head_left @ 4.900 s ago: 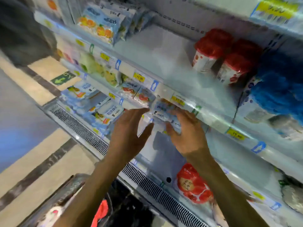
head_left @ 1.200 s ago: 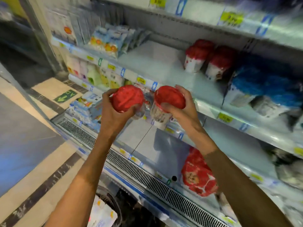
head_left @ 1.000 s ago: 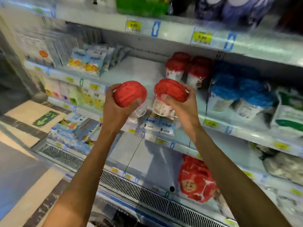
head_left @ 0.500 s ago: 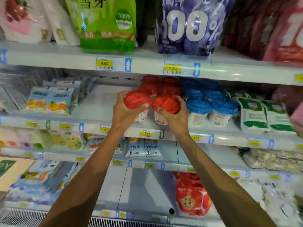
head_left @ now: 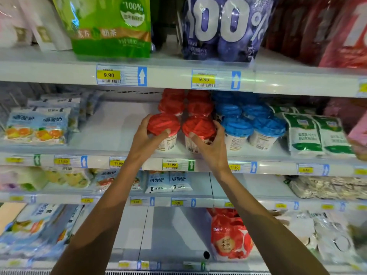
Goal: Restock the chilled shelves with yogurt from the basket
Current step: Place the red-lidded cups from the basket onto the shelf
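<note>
Two red-lidded yogurt cups stand side by side at the front of the second shelf [head_left: 111,147]. My left hand [head_left: 146,142] grips the left cup [head_left: 163,126], thumb on its lid edge. My right hand [head_left: 211,145] grips the right cup [head_left: 198,127] the same way. Both cups sit upright just in front of more red-lidded cups [head_left: 185,105] stacked further back. The basket is out of view.
Blue-lidded cups [head_left: 252,126] stand right of the red ones, then green-and-white pouches [head_left: 315,133]. Orange-fruit packs [head_left: 37,126] lie at the shelf's left, with bare shelf between. Large bags [head_left: 111,26] fill the shelf above; lower shelves hold packs and a red bag [head_left: 230,237].
Both hands have carried the two red-lidded cups up and forward onto the second shelf, in front of the other red cups. The view has tilted up toward the shelves.
</note>
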